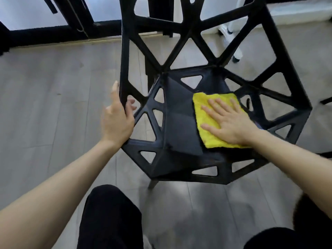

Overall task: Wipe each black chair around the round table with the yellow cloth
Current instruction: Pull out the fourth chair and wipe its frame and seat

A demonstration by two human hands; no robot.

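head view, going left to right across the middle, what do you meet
left hand gripping the chair's left frame bar → solid centre panel of the black chair seat → yellow cloth → right hand pressed flat on the cloth → chair's right frame

— What's lying under everything?
— Grey plank flooring (pixel 53 108) is stretching across the scene, and a black rug (pixel 53 35) is running along its far left.
— Anything far right?
— A white wheeled stand (pixel 235 49) is standing there.
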